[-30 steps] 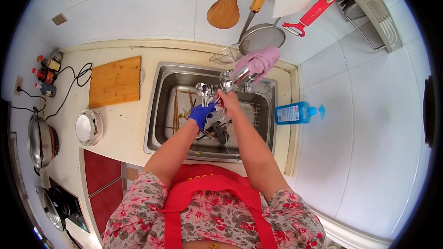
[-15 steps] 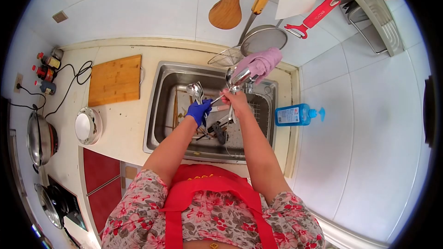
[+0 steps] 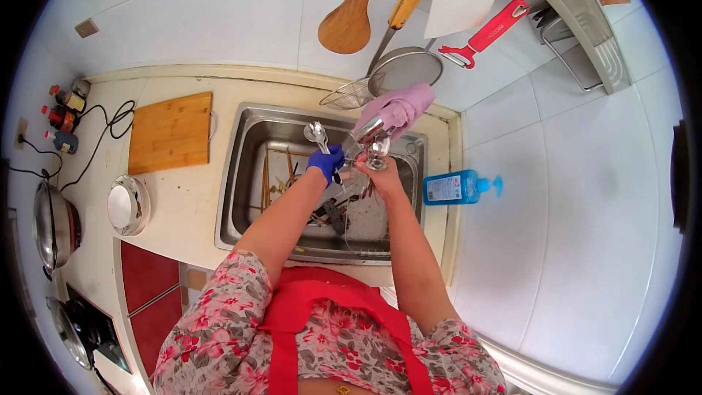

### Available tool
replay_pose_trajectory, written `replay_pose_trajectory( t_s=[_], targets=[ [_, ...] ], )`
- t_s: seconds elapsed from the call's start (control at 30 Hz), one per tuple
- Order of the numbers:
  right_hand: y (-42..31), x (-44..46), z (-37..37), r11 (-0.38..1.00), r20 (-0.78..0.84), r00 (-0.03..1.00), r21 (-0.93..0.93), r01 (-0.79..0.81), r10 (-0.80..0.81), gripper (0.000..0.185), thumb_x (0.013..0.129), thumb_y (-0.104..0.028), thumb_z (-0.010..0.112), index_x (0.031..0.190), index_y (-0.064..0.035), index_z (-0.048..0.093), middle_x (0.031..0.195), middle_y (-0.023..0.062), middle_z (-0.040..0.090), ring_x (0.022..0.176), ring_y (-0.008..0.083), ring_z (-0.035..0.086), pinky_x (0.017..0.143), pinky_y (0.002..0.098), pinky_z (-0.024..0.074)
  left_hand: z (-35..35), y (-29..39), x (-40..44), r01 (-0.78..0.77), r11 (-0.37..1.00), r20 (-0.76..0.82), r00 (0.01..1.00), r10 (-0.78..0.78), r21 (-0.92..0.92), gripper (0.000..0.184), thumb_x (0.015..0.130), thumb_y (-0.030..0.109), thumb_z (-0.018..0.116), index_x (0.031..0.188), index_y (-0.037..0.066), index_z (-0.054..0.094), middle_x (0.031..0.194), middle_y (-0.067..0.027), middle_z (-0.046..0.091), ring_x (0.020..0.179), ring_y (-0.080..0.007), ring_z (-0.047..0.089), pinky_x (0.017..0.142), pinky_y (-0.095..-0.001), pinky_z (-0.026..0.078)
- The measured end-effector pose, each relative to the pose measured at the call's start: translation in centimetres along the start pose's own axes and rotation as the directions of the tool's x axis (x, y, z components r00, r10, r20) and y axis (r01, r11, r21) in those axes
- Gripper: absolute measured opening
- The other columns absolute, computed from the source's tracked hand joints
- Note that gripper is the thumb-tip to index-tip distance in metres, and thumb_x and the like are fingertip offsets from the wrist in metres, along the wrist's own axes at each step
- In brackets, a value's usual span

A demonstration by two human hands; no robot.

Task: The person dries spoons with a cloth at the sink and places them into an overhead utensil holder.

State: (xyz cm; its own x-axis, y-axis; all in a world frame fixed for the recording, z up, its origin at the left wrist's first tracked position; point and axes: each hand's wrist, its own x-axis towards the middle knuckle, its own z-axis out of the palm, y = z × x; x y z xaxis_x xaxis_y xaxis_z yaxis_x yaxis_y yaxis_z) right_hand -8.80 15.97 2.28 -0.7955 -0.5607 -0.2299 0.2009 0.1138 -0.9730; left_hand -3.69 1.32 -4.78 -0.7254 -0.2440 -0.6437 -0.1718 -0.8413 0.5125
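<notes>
Through the head view I had both hands working above the steel sink (image 3: pixel 231 178). The left hand (image 3: pixel 326 163), in a blue glove, had its grip wrapped around a bundle of spoons (image 3: pixel 316 132), the bowls standing up past the fingers. The right hand (image 3: pixel 382 175) was bare, its grip curled around some shiny utensils (image 3: pixel 378 148) whose heads sat right by the faucet (image 3: pixel 371 129). I could not tell how many it held, nor whether water ran.

Slipping was what worried me. Smooth metal bunched like that could slide apart if either grip eased, and a piece could drop among the chopsticks (image 3: pixel 265 179) and dark items (image 3: pixel 336 213) lying in the basin. The glove, I judged, might dull the feel of one handle working loose. On the right, the heads were so near the spout that a careless lift could knock them against it or snag the pink cloth (image 3: pixel 401 107) there. Any water striking a curved bowl could spray onto the counter (image 3: pixel 183 208). The blue soap bottle (image 3: pixel 444 189) stood just beside the sink, where a wide swing of the right forearm might tip it.
</notes>
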Motion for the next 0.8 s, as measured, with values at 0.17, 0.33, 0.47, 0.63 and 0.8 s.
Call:
replay_pose_trajectory(
  t_s=[0.17, 0.33, 0.47, 0.63, 0.8],
  targets=[
    [0.1, 0.1, 0.0, 0.995, 0.077, 0.993, -0.028, 0.095, -0.092, 0.008, 0.070, -0.001, 0.067, 0.075, -0.0015, 0.061, 0.080, 0.0025, 0.059, 0.071, 0.0098, 0.053, 0.063, 0.0239, 0.0429, 0.3, -0.2, 0.8, 0.038, 0.999, 0.008, 0.999, -0.038, 0.003, 0.019, 0.079, 0.004, 0.056, 0.097, 0.009, 0.056, 0.076, -0.0046, 0.057, 0.064, -0.0165, 0.054, 0.052, -0.0370, 0.050],
    [1.8, 1.4, 1.2, 0.981, 0.081, 0.988, -0.135, 0.141, -0.131, 0.011, 0.071, -0.002, 0.066, 0.081, -0.0003, 0.060, 0.083, 0.0039, 0.060, 0.073, 0.0104, 0.054, 0.063, 0.0240, 0.0447, -0.7, 0.5, 1.1, 0.081, 0.993, -0.179, 0.979, -0.095, -0.083, 0.014, 0.080, 0.009, 0.056, 0.094, 0.011, 0.060, 0.077, -0.0052, 0.057, 0.060, -0.0153, 0.051, 0.049, -0.0329, 0.047],
    [0.2, 1.9, 3.4, 0.990, -0.070, 0.988, -0.020, -0.138, 0.136, 0.020, 0.079, -0.008, 0.060, 0.095, 0.0026, 0.056, 0.087, 0.0083, 0.059, 0.072, 0.0140, 0.057, 0.066, 0.0248, 0.0494, -2.7, 0.7, -1.4, 0.052, 0.979, -0.200, 0.980, -0.012, 0.197, 0.021, 0.085, 0.025, 0.049, 0.094, 0.011, 0.062, 0.074, -0.0063, 0.056, 0.048, -0.0142, 0.045, 0.040, -0.0260, 0.037],
    [1.1, 2.6, 3.6, 0.965, -0.001, 0.966, 0.055, -0.257, 0.258, 0.017, 0.083, -0.013, 0.053, 0.088, 0.0029, 0.055, 0.081, 0.0098, 0.058, 0.069, 0.0161, 0.056, 0.061, 0.0259, 0.0477, -4.2, 1.3, -4.0, 0.080, 0.918, -0.138, 0.990, -0.028, 0.388, 0.023, 0.087, 0.027, 0.048, 0.095, 0.010, 0.060, 0.075, -0.0050, 0.058, 0.044, -0.0107, 0.041, 0.038, -0.0236, 0.031],
    [3.3, 2.6, 4.9, 0.934, -0.080, 0.945, 0.197, -0.298, 0.318, 0.014, 0.084, -0.014, 0.051, 0.084, -0.0001, 0.051, 0.068, 0.0065, 0.053, 0.058, 0.0158, 0.052, 0.050, 0.0263, 0.0427, -5.5, -0.5, -4.4, -0.087, 0.975, -0.021, 0.995, 0.093, 0.206, 0.019, 0.082, 0.018, 0.055, 0.095, 0.006, 0.060, 0.079, -0.0070, 0.063, 0.046, -0.0094, 0.046, 0.039, -0.0205, 0.033]
  ],
)
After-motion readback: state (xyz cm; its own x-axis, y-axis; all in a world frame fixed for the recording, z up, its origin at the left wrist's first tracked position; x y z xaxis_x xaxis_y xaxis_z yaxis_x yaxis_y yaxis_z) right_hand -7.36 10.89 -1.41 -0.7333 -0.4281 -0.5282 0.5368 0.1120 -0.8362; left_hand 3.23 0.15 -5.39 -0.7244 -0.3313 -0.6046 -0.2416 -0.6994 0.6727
